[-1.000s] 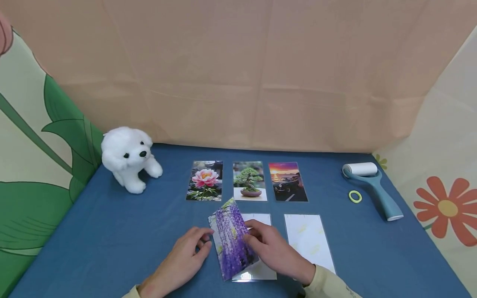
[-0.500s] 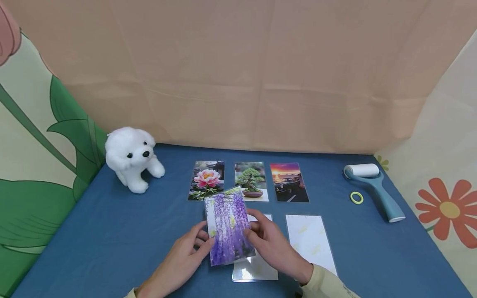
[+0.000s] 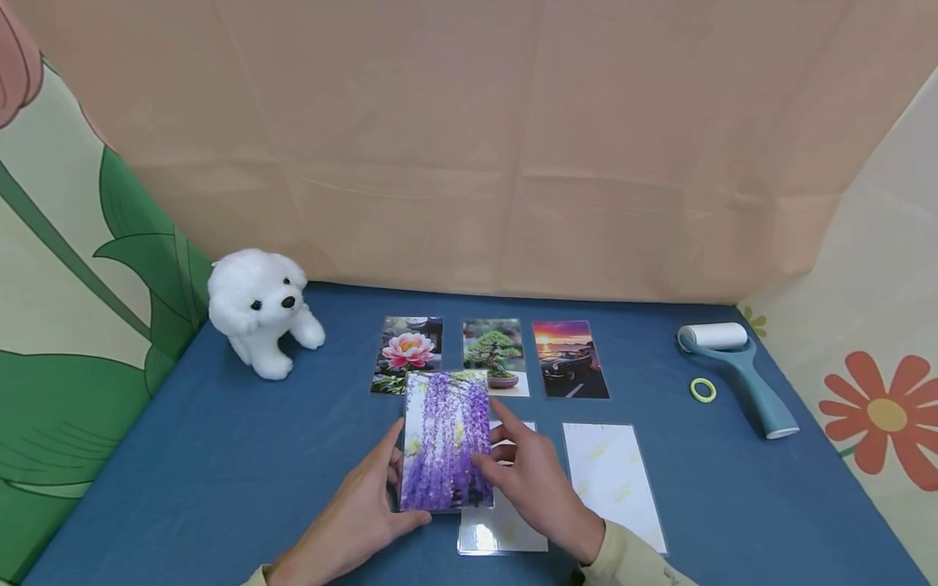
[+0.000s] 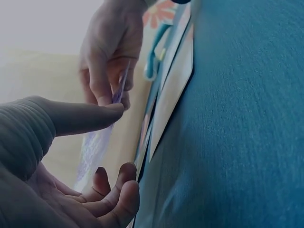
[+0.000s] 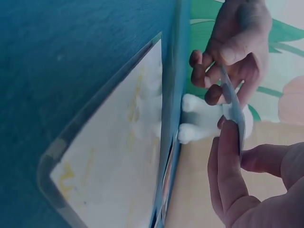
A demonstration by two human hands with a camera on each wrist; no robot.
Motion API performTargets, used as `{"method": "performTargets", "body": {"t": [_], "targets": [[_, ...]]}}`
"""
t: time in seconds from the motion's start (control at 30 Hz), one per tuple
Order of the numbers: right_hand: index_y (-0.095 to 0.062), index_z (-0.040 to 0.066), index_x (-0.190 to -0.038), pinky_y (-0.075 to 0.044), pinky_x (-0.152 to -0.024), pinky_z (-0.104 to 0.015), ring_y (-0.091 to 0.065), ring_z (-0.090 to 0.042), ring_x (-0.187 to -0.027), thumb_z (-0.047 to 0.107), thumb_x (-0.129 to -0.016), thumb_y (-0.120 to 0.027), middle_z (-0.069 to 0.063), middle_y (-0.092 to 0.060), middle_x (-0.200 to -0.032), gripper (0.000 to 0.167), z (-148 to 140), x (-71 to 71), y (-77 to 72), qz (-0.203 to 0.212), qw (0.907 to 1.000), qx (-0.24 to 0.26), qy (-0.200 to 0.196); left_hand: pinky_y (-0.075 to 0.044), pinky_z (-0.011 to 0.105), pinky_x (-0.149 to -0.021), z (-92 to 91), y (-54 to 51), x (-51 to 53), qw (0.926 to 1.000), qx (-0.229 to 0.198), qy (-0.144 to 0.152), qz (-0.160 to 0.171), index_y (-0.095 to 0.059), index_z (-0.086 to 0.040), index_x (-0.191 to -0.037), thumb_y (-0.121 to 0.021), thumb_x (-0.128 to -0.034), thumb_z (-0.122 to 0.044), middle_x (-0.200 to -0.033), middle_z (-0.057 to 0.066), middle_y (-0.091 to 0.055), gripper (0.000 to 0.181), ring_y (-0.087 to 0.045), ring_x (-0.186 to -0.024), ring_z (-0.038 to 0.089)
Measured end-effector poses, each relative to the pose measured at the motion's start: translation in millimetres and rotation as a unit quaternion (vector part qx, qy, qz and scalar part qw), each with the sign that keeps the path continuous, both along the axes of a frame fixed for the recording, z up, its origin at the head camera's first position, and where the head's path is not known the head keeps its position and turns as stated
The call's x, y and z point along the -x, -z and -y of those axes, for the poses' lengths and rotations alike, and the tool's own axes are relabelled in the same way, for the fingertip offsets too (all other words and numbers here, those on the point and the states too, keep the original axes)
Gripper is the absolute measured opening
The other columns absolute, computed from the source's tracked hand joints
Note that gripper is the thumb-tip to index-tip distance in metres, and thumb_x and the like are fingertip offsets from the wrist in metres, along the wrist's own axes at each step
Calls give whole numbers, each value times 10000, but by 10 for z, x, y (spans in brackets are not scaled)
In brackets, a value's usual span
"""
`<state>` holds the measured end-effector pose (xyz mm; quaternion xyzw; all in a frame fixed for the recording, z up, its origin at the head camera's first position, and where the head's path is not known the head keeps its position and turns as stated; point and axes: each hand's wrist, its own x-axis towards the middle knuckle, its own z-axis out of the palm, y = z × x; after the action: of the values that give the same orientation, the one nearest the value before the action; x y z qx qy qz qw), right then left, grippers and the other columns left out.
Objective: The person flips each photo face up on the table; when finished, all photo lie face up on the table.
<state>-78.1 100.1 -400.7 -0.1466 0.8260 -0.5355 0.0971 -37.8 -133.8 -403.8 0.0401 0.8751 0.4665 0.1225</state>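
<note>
Head view: a purple blossom card (image 3: 443,439) is held over a blue table (image 3: 220,456), its long axis running away from the person. The right hand (image 3: 531,476) pinches its right edge, thumb on the printed face, so the card extends leftward from that grip. The left hand (image 3: 366,496) is about as near, cupped loosely along the left edge, thumb by the lower corner. In this view the card covers part of the peony card (image 3: 407,348), a corner of the bonsai card (image 3: 493,348) and part of the left white card (image 3: 506,525); the right fingers partly disappear behind it. Left wrist view: the card appears as a thin sliver, with the left thumb and fingers spread apart around it; whether they touch it is unclear. Right wrist view: the card is almost edge-on, clasped between right thumb and fingers, its picture unreadable; the left hand is at its far end. A white card, cut off below, fills the foreground; which one is hard to tell.
</note>
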Motion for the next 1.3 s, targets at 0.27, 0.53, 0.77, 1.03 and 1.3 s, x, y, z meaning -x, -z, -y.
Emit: {"method": "performTargets", "body": {"t": [0.27,0.53,0.77,1.03,1.3], "targets": [[-331,-27,-1548,-558,-674,-237,-679,-192,-948,95,-869,-804,-123,-620,-1166,836,37,-19,40,-528,9965,-601,-257,-406,303,-611,-3,22,6,9995,309,-20,-98,-153,28,-1589,-944,-710,-227,-900,12,-496,1209,-488,-737,167],[-239,-15,-1575,-552,-775,-332,-570,-232,-1045,303,-743,-922,-132,-468,-1330,1122,47,-35,28,-673,9774,-1874,-707,-393,303,-576,32,22,-2,9984,560,18,-31,-137,23,-1594,-925,-733,-206,-882,12,-480,1190,-473,-701,155],[-275,-18,-1560,-472,-996,-458,-467,-290,-1259,488,-670,-928,-161,-451,-1403,1214,51,-63,44,-1490,9409,-2938,-790,-408,313,-581,63,34,-3,9940,1091,114,27,-153,28,-1585,-915,-746,-272,-919,-4,-496,1172,-487,-709,126],[-357,3,-1520,-394,-1080,-482,-454,-289,-1278,617,-666,-876,-148,-461,-1419,1173,42,-64,81,-1814,9208,-3340,-880,-422,336,-586,89,48,-15,9883,1505,224,110,-188,29,-1573,-907,-750,-339,-934,-19,-509,1153,-504,-722,114],[-416,13,-1480,-396,-1077,-487,-479,-286,-1258,670,-713,-814,-146,-484,-1404,1085,53,-68,100,-1890,9117,-3519,-966,-429,366,-584,122,44,-15,9806,1937,186,212,-244,19,-1558,-893,-744,-436,-976,-9,-527,1136,-488,-693,128]]}}
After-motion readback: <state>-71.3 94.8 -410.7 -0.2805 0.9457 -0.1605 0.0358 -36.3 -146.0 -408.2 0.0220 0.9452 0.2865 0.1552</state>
